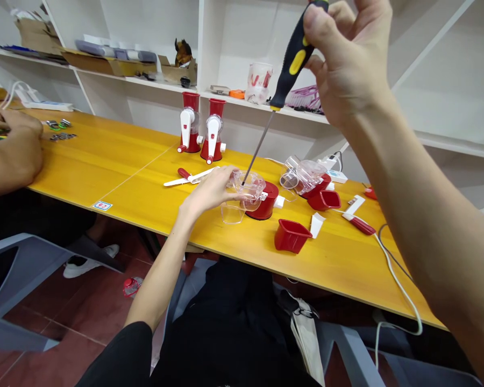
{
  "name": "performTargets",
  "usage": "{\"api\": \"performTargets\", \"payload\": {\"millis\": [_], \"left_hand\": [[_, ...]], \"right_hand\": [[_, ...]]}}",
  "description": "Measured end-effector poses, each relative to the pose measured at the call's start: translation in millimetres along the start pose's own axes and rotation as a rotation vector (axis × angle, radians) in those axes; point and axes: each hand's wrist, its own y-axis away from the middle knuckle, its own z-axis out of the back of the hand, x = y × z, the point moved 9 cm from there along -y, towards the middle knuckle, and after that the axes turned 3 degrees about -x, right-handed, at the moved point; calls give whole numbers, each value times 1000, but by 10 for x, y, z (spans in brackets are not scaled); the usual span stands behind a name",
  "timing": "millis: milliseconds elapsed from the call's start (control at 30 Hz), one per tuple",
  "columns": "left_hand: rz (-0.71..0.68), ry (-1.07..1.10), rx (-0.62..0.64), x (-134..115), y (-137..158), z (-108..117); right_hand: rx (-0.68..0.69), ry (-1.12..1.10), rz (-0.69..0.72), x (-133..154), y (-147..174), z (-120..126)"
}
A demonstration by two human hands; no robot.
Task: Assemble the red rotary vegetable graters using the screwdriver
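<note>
My right hand point(347, 64) grips the black-and-yellow handle of a screwdriver point(292, 62) high above the table. The thin shaft slants down to the left, and its tip appears at the clear plastic housing point(255, 192); whether it touches a screw is too small to tell. My left hand point(213, 191) is closed on that housing, thumb in front and fingers behind. The housing is joined to a red grater base point(269, 201) with a white knob at its side. In front and to the right stands a red plastic hopper point(291, 236) beside a small white piece point(317, 224).
Two assembled red-and-white rotary graters point(190, 123) stand at the back. A red-handled white crank point(185, 176) lies left of the housing. To the right are another clear housing point(304, 174), a second crank point(360, 220) and a white cable point(395, 274). Another person's arm point(14, 145) rests far left.
</note>
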Motion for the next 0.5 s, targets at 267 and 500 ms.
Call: {"api": "performTargets", "payload": {"millis": [267,500], "left_hand": [[23,23,2,-7,4,9],[5,5,-13,-8,3,9]], "right_hand": [[40,-11,-102,-110,-22,21],[24,41,-33,58,6,-41]]}}
